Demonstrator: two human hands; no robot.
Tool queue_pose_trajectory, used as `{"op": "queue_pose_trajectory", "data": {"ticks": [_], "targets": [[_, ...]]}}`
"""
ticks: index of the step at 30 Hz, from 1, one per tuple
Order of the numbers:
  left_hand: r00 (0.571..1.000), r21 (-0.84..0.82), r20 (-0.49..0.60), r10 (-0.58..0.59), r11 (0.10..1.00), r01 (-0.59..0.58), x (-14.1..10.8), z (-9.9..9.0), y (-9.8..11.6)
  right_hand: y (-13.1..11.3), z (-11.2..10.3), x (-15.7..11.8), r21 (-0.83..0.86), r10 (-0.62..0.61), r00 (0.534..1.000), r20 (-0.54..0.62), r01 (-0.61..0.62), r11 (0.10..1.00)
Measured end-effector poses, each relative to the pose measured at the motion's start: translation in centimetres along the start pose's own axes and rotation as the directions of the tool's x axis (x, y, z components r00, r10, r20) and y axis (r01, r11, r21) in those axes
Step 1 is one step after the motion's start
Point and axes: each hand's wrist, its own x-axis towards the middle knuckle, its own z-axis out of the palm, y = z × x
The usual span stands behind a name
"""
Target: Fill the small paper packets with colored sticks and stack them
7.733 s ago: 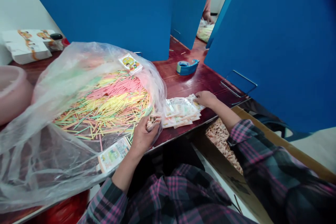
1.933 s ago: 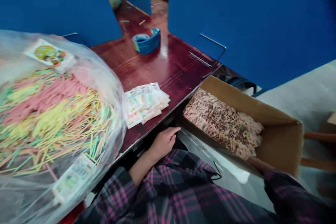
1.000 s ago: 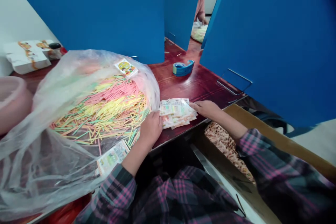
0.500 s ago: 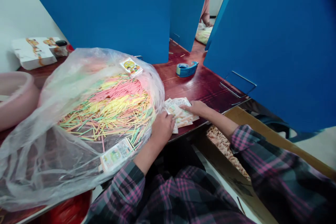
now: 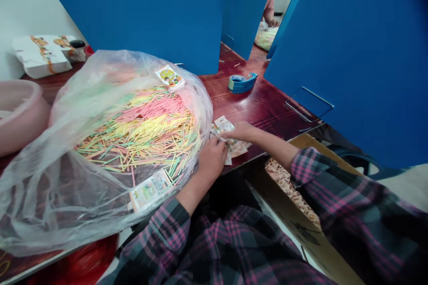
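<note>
Several small printed packets [image 5: 239,148] lie in a loose pile at the table's front edge, right of a big clear plastic bag [image 5: 110,60]. My left hand [image 5: 213,156] is closed at the pile's left side, its fingertips pinching a packet. From the right, my right hand [image 5: 241,132] reaches over the pile, thumb and fingers closed on a packet too; the fingers partly hide it. Thin pastel sticks [image 5: 147,131] in pink, yellow and green fill the open bag. A small card pack with a cartoon [image 5: 170,78] rests on the bag's far rim, and another printed packet [image 5: 150,190] lies at its near side.
Blue tape in a dispenser [image 5: 242,83] sits on the dark red table [image 5: 267,111]. Blue panels [image 5: 140,13] stand behind and at right. A pink basin [image 5: 23,116] and white box [image 5: 43,55] are at left. Below right is a cardboard box [image 5: 304,227]; beyond, another person's hand [image 5: 273,22].
My hands have drawn closer together over the packets. The right hand has moved left, covering more of the pile. The view has shifted slightly.
</note>
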Motion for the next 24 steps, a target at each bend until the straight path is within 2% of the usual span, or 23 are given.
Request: {"op": "queue_pose_trajectory", "data": {"ticks": [4,9,12,14,16,19,22,24], "targets": [[1.000,-0.053,-0.011,0.010,0.999,-0.010,-0.1,0.1,-0.5,-0.1,0.2,-0.5,0.011,0.056,0.998,-0.001,-0.056,0.998],[0.996,-0.148,-0.086,-0.020,0.989,0.007,-0.6,0.5,-1.3,0.9,0.5,-1.6,0.221,0.086,0.995,-0.050,-0.073,0.973],[0.991,-0.146,-0.101,-0.090,0.986,0.075,-0.9,0.7,-1.4,2.1,1.2,-2.0,0.315,0.101,0.985,-0.142,-0.052,0.948],[0.985,-0.130,-0.104,-0.135,0.984,0.121,-0.9,0.9,-1.3,3.2,1.9,-2.1,0.442,0.128,0.964,-0.234,-0.012,0.897],[0.980,-0.109,-0.107,-0.166,0.982,0.154,-0.9,1.0,-1.2,4.3,2.6,-2.1,0.617,0.170,0.939,-0.300,0.055,0.785],[0.977,-0.078,-0.082,-0.199,0.978,0.193,-0.5,0.8,-1.1,5.9,3.5,-2.1,0.826,0.248,0.910,-0.331,0.152,0.542],[0.977,-0.041,-0.014,-0.212,0.977,0.212,0.1,0.2,-1.0,6.8,4.1,-2.2,0.921,0.317,0.890,-0.328,0.227,0.316],[0.976,-0.020,0.033,-0.215,0.976,0.216,0.5,-0.4,-0.9,7.1,4.2,-2.1,0.944,0.341,0.884,-0.319,0.264,0.200]]}}
